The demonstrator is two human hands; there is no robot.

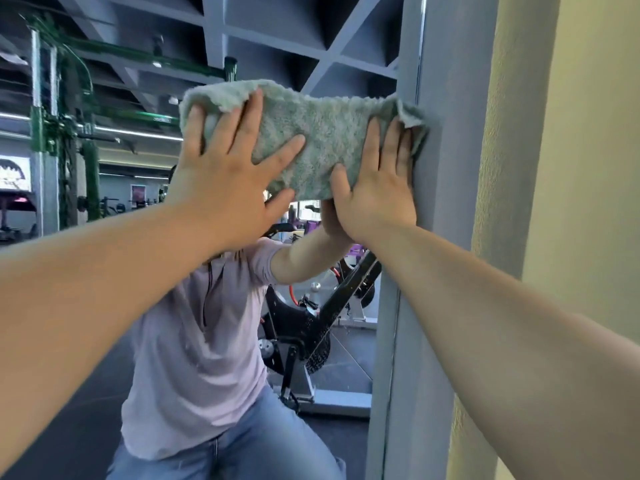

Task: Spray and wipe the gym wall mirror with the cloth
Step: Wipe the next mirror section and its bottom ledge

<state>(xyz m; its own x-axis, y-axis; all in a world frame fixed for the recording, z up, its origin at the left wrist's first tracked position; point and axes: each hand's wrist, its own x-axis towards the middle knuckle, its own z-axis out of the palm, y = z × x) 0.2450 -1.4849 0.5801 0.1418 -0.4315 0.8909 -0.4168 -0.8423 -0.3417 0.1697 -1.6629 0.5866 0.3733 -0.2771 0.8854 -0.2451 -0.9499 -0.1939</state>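
Observation:
A pale green fluffy cloth [325,133] lies flat against the wall mirror [114,299], high up near the mirror's right edge. My left hand [228,174] presses its left part with fingers spread. My right hand [377,188] presses its right part, palm flat, fingers pointing up. Both arms reach forward and up. The cloth's right corner overlaps the grey mirror frame [433,168]. No spray bottle is in view. The mirror shows my own reflection in a light shirt and jeans.
Right of the frame stands a cream-yellow wall [561,168]. The mirror reflects an exercise bike [311,323], green gym racks [55,133] and a dark coffered ceiling.

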